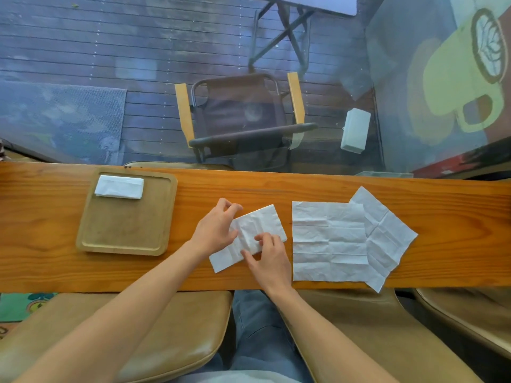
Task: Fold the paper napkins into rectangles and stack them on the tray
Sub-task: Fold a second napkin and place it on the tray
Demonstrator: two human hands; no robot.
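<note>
A white paper napkin [265, 221], folded into a long strip, lies slanted on the wooden counter. My left hand [215, 228] pinches its upper left part, fingers curled over the paper. My right hand [268, 258] presses fingertips on its middle and lower edge. A square wooden tray [124, 233] sits to the left, with one folded napkin [119, 187] lying in its far left corner. Two unfolded napkins lie flat to the right: one square [329, 241], the other [387, 230] turned diagonally and partly under it.
The narrow wooden counter [331, 189] runs left to right against a glass pane. Tan cushioned stools [166, 327] stand under its near edge, beside my legs. Beyond the glass are a folding chair [243, 117] and a white box [355, 131] on a deck.
</note>
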